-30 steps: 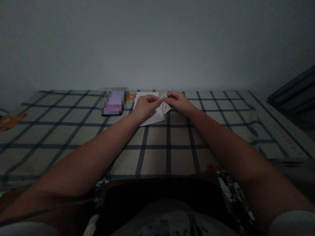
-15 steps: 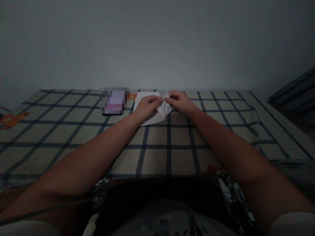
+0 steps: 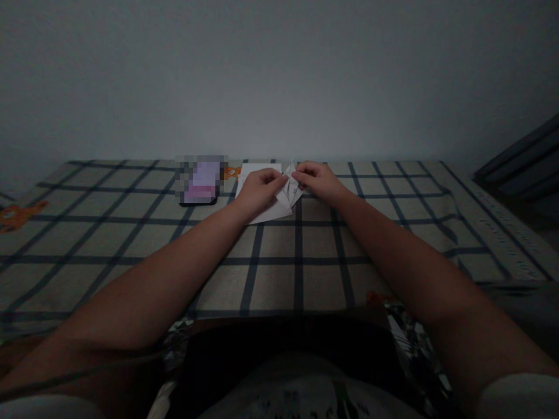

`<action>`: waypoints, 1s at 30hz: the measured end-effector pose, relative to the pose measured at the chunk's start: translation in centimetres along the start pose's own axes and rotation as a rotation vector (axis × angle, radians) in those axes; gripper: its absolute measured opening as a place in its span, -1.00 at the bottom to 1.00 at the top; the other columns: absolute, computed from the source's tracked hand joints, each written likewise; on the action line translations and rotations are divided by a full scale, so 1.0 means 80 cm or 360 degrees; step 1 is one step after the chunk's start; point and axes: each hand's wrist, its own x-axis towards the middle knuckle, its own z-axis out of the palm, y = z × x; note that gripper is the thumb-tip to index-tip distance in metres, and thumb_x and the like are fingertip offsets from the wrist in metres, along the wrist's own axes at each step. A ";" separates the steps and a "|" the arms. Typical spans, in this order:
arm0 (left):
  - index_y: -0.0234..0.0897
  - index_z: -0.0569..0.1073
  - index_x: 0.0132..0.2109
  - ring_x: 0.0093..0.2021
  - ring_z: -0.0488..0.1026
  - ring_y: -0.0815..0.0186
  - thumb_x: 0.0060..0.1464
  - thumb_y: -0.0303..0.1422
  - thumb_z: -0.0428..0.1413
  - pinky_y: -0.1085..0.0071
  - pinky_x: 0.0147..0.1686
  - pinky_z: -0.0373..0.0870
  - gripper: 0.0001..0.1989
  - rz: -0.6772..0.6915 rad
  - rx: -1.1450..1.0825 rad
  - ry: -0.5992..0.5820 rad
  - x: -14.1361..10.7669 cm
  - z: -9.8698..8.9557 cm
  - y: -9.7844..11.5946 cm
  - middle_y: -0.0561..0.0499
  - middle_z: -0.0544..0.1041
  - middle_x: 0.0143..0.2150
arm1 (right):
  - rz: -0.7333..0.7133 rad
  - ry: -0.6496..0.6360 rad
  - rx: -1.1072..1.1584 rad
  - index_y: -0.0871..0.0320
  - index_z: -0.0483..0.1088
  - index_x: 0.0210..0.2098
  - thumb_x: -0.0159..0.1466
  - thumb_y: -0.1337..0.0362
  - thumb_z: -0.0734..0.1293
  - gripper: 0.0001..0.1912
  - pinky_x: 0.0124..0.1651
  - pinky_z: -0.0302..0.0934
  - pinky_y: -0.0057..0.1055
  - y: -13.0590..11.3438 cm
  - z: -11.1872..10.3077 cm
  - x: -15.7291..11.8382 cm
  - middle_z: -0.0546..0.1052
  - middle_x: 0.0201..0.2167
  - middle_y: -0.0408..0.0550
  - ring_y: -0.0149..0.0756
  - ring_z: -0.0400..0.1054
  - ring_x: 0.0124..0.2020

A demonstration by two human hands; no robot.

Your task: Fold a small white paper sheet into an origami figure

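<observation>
A small folded white paper piece (image 3: 289, 191) is pinched between my two hands near the far edge of the checked cloth. My left hand (image 3: 258, 190) grips its left side with thumb and fingertips. My right hand (image 3: 315, 180) grips its right side, fingers curled over the top point. Under the hands lies a flat white paper sheet (image 3: 261, 214), partly hidden by my left hand.
A phone (image 3: 201, 183) with a lit screen lies left of the sheet. The checked cloth (image 3: 305, 262) covers the table up to a plain grey wall. An orange bear print (image 3: 17, 213) shows at the cloth's left edge. Dark furniture (image 3: 524, 169) stands at the right.
The folded paper now stands more upright and narrower between my fingers. My right hand has shifted slightly left toward my left hand.
</observation>
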 end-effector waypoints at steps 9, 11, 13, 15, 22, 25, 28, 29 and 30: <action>-0.25 0.57 -0.34 -0.43 0.37 0.34 0.03 -0.05 0.31 0.41 -0.44 0.28 -0.67 0.0013 0.0005 -0.0070 -0.001 -0.001 -0.001 0.00 0.51 -0.45 | -0.0043 -0.0022 0.0007 0.17 0.45 -0.40 0.25 0.18 0.44 -0.80 -0.32 0.21 -0.43 0.002 -0.003 -0.001 0.44 -0.47 -0.17 -0.42 0.29 -0.42; -0.25 0.57 -0.34 -0.45 0.35 0.34 0.01 -0.04 0.31 0.42 -0.47 0.24 -0.66 -0.0019 0.0000 -0.0056 -0.002 -0.001 0.001 0.01 0.49 -0.47 | -0.0057 -0.0025 -0.0012 0.17 0.45 -0.40 0.25 0.17 0.45 -0.79 -0.33 0.20 -0.42 0.003 -0.004 -0.001 0.43 -0.48 -0.17 -0.41 0.28 -0.42; -0.24 0.57 -0.34 -0.48 0.32 0.35 0.00 -0.03 0.32 0.42 -0.50 0.19 -0.65 -0.0054 0.0002 -0.0064 -0.003 -0.002 0.002 0.02 0.47 -0.48 | -0.0062 -0.0027 -0.0036 0.16 0.45 -0.41 0.24 0.15 0.45 -0.77 -0.34 0.18 -0.42 0.004 -0.004 -0.001 0.42 -0.50 -0.18 -0.41 0.27 -0.43; -0.24 0.56 -0.34 -0.51 0.28 0.37 0.00 -0.03 0.32 0.42 -0.51 0.16 -0.65 -0.0064 0.0017 -0.0071 -0.003 -0.002 0.002 0.03 0.45 -0.50 | -0.0062 -0.0020 -0.0044 0.16 0.45 -0.41 0.24 0.13 0.46 -0.76 -0.35 0.18 -0.42 0.005 -0.004 0.000 0.42 -0.51 -0.18 -0.41 0.27 -0.43; -0.25 0.57 -0.34 -0.51 0.33 0.36 0.03 -0.03 0.31 0.42 -0.52 0.15 -0.65 -0.0052 0.0012 -0.0098 0.000 -0.003 -0.005 -0.01 0.50 -0.45 | -0.0069 -0.0053 -0.0016 0.16 0.44 -0.42 0.24 0.12 0.46 -0.74 -0.34 0.18 -0.42 0.004 -0.005 -0.001 0.41 -0.50 -0.17 -0.40 0.27 -0.43; -0.25 0.56 -0.34 -0.51 0.33 0.37 0.04 -0.05 0.31 0.42 -0.52 0.14 -0.66 -0.0047 0.0011 -0.0091 -0.001 -0.002 -0.004 -0.01 0.51 -0.45 | -0.0041 -0.0059 -0.0053 0.16 0.44 -0.42 0.26 0.13 0.46 -0.74 -0.34 0.18 -0.43 0.001 -0.005 -0.002 0.41 -0.50 -0.17 -0.40 0.27 -0.42; -0.25 0.55 -0.34 -0.53 0.29 0.39 0.03 -0.06 0.32 0.42 -0.53 0.12 -0.67 -0.0079 0.0001 -0.0080 -0.002 -0.001 -0.001 0.02 0.48 -0.48 | -0.0013 -0.0055 -0.0037 0.16 0.43 -0.41 0.26 0.13 0.47 -0.74 -0.32 0.21 -0.43 -0.003 -0.003 -0.003 0.41 -0.48 -0.17 -0.40 0.27 -0.42; -0.25 0.55 -0.34 -0.53 0.29 0.39 0.02 -0.05 0.32 0.42 -0.52 0.12 -0.66 -0.0085 -0.0005 -0.0068 -0.002 -0.001 -0.001 0.02 0.48 -0.48 | -0.0008 -0.0055 -0.0025 0.16 0.44 -0.40 0.26 0.13 0.47 -0.74 -0.32 0.21 -0.43 -0.004 -0.001 -0.003 0.41 -0.47 -0.16 -0.40 0.27 -0.42; -0.25 0.55 -0.34 -0.52 0.30 0.39 0.02 -0.05 0.33 0.42 -0.52 0.13 -0.66 -0.0082 -0.0009 -0.0055 -0.003 -0.001 0.000 0.02 0.49 -0.48 | -0.0004 -0.0058 -0.0017 0.16 0.44 -0.39 0.27 0.13 0.47 -0.74 -0.33 0.21 -0.43 -0.005 0.000 -0.004 0.42 -0.46 -0.16 -0.41 0.27 -0.42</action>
